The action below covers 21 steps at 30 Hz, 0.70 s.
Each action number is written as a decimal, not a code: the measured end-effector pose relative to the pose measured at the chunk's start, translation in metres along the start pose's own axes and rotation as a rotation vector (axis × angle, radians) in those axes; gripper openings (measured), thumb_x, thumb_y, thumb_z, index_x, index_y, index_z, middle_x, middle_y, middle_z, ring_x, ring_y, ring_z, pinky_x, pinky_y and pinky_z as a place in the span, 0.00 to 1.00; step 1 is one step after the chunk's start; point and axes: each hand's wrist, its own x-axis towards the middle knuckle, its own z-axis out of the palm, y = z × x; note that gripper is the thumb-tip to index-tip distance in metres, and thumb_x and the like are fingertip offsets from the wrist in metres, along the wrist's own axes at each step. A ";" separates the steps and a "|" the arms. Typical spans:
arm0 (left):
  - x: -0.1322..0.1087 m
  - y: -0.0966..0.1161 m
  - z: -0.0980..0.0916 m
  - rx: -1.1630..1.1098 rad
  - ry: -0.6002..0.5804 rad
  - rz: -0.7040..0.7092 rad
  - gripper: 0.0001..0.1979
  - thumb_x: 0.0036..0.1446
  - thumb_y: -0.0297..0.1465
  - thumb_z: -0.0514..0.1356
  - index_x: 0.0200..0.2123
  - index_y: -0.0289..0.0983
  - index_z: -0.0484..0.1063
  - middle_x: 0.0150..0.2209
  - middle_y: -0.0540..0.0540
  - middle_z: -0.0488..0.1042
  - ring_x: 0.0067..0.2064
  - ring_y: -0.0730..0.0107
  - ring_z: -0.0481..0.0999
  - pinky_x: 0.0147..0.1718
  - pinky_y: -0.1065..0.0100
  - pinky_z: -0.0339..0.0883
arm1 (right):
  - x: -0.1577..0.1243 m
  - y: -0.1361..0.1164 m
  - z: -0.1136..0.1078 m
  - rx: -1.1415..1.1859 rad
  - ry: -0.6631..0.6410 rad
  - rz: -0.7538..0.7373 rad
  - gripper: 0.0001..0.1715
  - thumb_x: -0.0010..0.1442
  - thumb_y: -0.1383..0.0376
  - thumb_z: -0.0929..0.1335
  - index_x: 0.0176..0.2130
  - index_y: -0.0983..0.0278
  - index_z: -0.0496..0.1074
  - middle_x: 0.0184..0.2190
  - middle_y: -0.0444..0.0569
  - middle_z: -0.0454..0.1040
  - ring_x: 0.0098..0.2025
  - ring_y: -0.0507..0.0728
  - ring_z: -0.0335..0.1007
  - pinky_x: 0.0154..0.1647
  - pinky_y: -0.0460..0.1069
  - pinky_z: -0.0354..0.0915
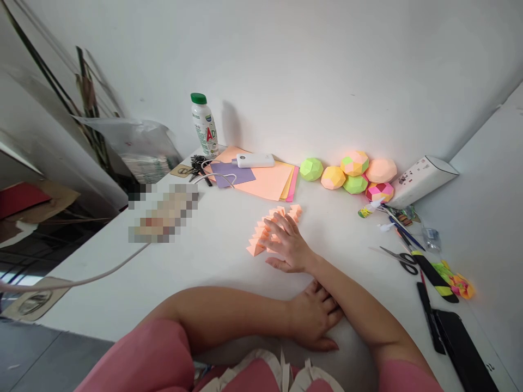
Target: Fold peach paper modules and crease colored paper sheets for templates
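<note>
Peach-coloured folded paper pieces stand in close rows on the white table in front of me. Over their near right side my right hand is stretched out, palm down and fingers spread, partly hiding them. Whether its fingertips touch the paper or hover just above, I cannot tell. My left hand lies flat near the table's front edge, its fingers apart and holding nothing. The tips of those fingers reach my right forearm, which passes just beyond them.
Behind are paper sheets, a white power bank, a bottle and several faceted paper balls. Scissors, a utility knife and a black phone-like slab lie right. A cable crosses the left side.
</note>
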 end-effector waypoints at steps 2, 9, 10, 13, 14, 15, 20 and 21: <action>0.000 -0.001 0.002 0.007 0.002 0.003 0.37 0.60 0.50 0.54 0.63 0.29 0.58 0.62 0.36 0.63 0.63 0.44 0.59 0.60 0.43 0.51 | 0.000 -0.003 0.002 0.004 -0.020 -0.082 0.25 0.61 0.48 0.64 0.52 0.58 0.71 0.67 0.53 0.53 0.70 0.69 0.37 0.68 0.68 0.38; -0.004 0.012 -0.010 0.167 0.103 -0.076 0.31 0.63 0.46 0.51 0.60 0.29 0.63 0.59 0.34 0.68 0.62 0.42 0.61 0.60 0.40 0.49 | -0.019 0.048 0.013 0.123 0.304 0.464 0.31 0.63 0.49 0.61 0.60 0.59 0.64 0.68 0.54 0.49 0.71 0.69 0.38 0.67 0.68 0.45; -0.009 0.011 -0.016 0.189 0.154 -0.147 0.30 0.64 0.45 0.50 0.61 0.30 0.63 0.58 0.33 0.68 0.63 0.42 0.61 0.60 0.38 0.47 | -0.022 0.059 0.014 0.163 0.326 0.576 0.31 0.64 0.48 0.60 0.60 0.58 0.64 0.68 0.55 0.50 0.70 0.69 0.40 0.66 0.68 0.47; -0.033 -0.011 -0.031 0.223 0.299 -0.505 0.42 0.58 0.53 0.52 0.65 0.29 0.55 0.63 0.28 0.60 0.66 0.33 0.53 0.59 0.31 0.41 | -0.022 0.084 0.018 0.263 0.287 0.670 0.32 0.64 0.46 0.59 0.59 0.59 0.66 0.66 0.57 0.53 0.69 0.69 0.45 0.65 0.68 0.50; -0.045 -0.024 -0.034 0.238 0.328 -0.636 0.48 0.53 0.56 0.55 0.66 0.28 0.52 0.66 0.27 0.55 0.67 0.30 0.48 0.59 0.30 0.40 | -0.019 0.088 0.020 0.276 0.264 0.638 0.33 0.64 0.46 0.59 0.59 0.60 0.67 0.66 0.57 0.54 0.68 0.69 0.46 0.65 0.68 0.51; -0.058 -0.039 -0.034 0.237 0.348 -0.754 0.53 0.49 0.59 0.57 0.67 0.27 0.50 0.67 0.27 0.50 0.68 0.29 0.44 0.60 0.30 0.40 | -0.013 0.091 0.021 0.278 0.253 0.608 0.32 0.63 0.46 0.60 0.58 0.60 0.68 0.65 0.57 0.55 0.68 0.68 0.48 0.65 0.66 0.52; -0.110 -0.107 -0.013 0.089 0.414 -0.955 0.67 0.36 0.63 0.62 0.66 0.20 0.45 0.66 0.18 0.47 0.67 0.31 0.48 0.62 0.38 0.45 | 0.019 0.085 0.033 0.275 0.257 0.486 0.26 0.64 0.48 0.61 0.52 0.59 0.73 0.55 0.54 0.67 0.60 0.62 0.60 0.64 0.60 0.57; -0.112 -0.114 -0.009 0.055 0.417 -0.882 0.67 0.36 0.63 0.62 0.66 0.21 0.45 0.66 0.20 0.48 0.68 0.34 0.48 0.64 0.41 0.45 | 0.023 0.081 0.035 0.276 0.254 0.459 0.26 0.64 0.49 0.61 0.51 0.60 0.74 0.54 0.54 0.68 0.59 0.61 0.61 0.63 0.60 0.58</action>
